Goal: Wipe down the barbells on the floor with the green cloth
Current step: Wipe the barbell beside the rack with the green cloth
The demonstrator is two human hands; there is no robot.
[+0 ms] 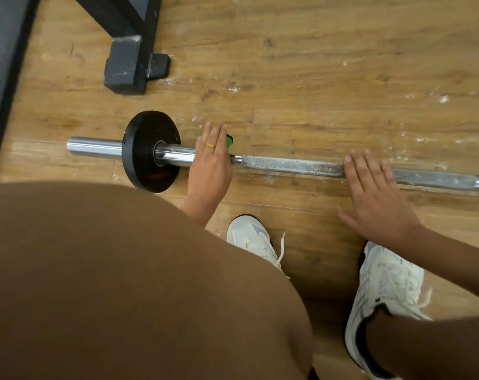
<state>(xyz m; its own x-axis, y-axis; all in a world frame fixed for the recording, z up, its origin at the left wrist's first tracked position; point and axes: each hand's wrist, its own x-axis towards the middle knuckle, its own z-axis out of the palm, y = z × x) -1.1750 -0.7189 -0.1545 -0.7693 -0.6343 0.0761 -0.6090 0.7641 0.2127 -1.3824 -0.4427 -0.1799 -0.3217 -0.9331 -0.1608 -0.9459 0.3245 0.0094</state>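
One barbell (287, 164), carrying one black plate (139, 138) at the left. One green cloth (229, 141), only a scrap showing. Two hands: left hand (209, 165) and right hand (375, 193). One ring (210, 145). Two white shoes near the bottom: left shoe (249, 239), right shoe (386, 292). One black frame foot (123, 67), far left.

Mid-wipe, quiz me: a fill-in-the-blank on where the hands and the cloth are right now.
The round black weight plate sits on the long steel barbell, on the ___ side of the left hand. The cloth peeking out past the left hand's fingers is ___. The right hand lies flat on the ___.
Missing words: left; green; barbell.
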